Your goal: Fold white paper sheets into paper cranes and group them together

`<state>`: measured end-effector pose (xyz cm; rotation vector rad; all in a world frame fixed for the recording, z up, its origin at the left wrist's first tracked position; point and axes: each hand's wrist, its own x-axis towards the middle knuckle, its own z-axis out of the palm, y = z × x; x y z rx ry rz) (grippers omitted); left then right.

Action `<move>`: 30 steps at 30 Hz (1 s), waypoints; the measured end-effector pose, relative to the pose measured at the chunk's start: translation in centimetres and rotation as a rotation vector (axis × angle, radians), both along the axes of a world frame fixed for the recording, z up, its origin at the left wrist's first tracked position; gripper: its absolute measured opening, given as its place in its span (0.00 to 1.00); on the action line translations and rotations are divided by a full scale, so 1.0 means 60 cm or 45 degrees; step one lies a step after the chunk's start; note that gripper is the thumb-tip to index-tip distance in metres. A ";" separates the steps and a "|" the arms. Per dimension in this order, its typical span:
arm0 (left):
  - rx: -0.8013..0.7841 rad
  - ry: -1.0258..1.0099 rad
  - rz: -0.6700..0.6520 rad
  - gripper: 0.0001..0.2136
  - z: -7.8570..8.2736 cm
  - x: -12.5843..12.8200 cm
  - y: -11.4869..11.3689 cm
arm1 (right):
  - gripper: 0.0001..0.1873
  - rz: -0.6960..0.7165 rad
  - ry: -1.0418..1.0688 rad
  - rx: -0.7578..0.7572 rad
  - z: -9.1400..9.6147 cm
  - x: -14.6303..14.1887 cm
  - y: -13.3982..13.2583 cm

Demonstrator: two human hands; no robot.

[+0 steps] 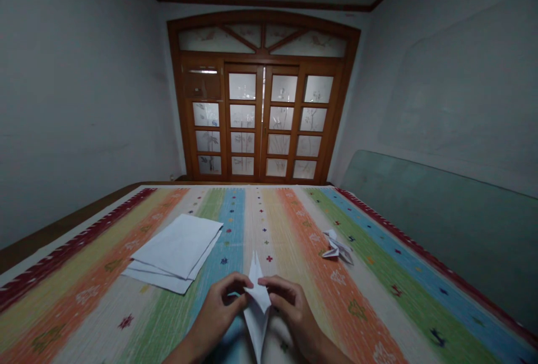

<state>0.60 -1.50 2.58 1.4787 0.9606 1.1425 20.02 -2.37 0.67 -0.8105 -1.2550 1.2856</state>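
A white folded paper (pixel 257 302), long and pointed at both ends, is held between my two hands at the near middle of the table. Its far end splits into two narrow points. My left hand (pixel 225 302) pinches its left edge with thumb and forefinger. On the opposite edge, the thumb and forefinger of my right hand (pixel 294 305) are closed on the same paper. The other fingers of both hands are curled and partly hidden.
A stack of white paper sheets (pixel 179 249) lies to the left. On the right rests a small folded paper figure (pixel 336 247). A striped, patterned cloth (pixel 277 224) covers the table. Beyond are a pale green bench back (pixel 441 212) and wooden glazed doors (pixel 263 120).
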 end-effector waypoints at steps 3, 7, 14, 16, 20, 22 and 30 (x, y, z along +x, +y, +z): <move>-0.002 -0.001 0.041 0.14 0.001 0.002 0.000 | 0.24 0.073 -0.022 0.051 0.006 -0.002 -0.002; 0.018 0.052 0.112 0.18 -0.001 0.007 -0.005 | 0.24 0.097 -0.089 0.073 0.002 -0.007 0.002; 0.082 0.134 0.181 0.18 -0.014 0.016 -0.017 | 0.21 -0.084 -0.127 0.015 -0.010 -0.015 0.007; 0.110 0.128 0.183 0.17 -0.015 0.019 -0.021 | 0.22 -0.120 -0.112 -0.006 -0.011 -0.016 0.006; 0.163 0.105 0.179 0.17 -0.016 0.022 -0.025 | 0.23 -0.182 -0.056 -0.081 -0.010 -0.020 0.005; 0.174 0.091 0.172 0.16 -0.017 0.023 -0.027 | 0.24 -0.207 -0.021 -0.103 -0.010 -0.022 0.004; 0.128 0.061 0.183 0.17 -0.025 0.026 -0.031 | 0.22 -0.218 -0.011 -0.015 -0.019 -0.025 0.002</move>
